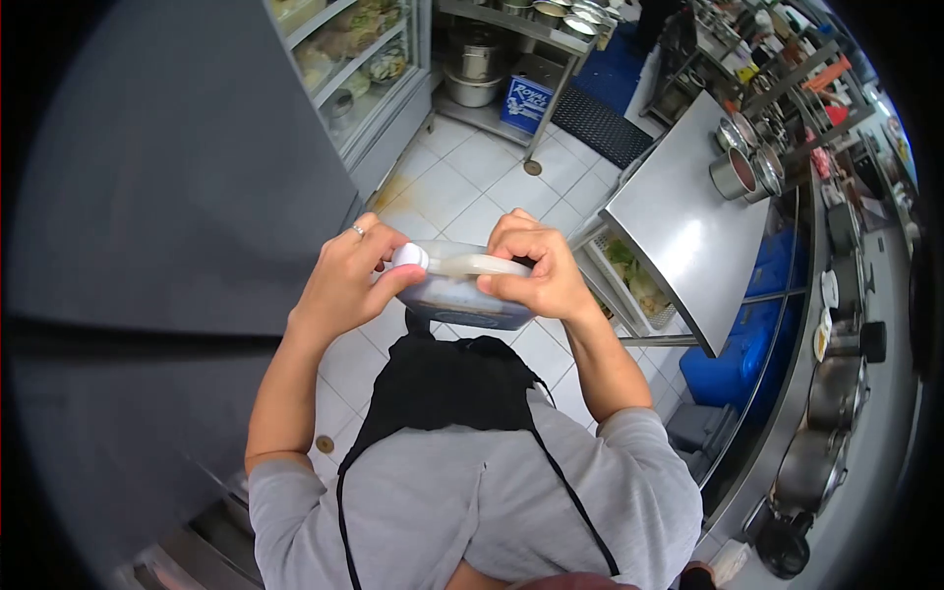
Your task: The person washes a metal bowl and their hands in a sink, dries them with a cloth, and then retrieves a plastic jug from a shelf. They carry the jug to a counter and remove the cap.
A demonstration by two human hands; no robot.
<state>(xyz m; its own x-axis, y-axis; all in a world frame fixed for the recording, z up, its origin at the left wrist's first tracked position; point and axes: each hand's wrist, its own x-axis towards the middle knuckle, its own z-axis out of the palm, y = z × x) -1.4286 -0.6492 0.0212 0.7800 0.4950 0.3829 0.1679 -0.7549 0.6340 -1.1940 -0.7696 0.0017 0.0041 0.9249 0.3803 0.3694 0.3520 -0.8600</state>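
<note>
A translucent plastic jug (467, 298) with a dark label hangs in front of my chest, above the tiled floor. My left hand (359, 275), with a ring on one finger, pinches the jug's white screw cap (410, 258) between thumb and fingers. The cap sits on the jug's neck. Around the moulded handle (480, 265) on top, my right hand (534, 264) is closed, thumb toward me. The jug's far side is hidden behind its top and my hands.
To the right stands a steel table (678, 221) with metal pots (733, 175) and a vegetable crate (634, 280) beneath. A glass-door fridge (354, 69) is ahead left, a large grey panel (167, 197) at left. A blue tin (526, 103) sits on a low shelf.
</note>
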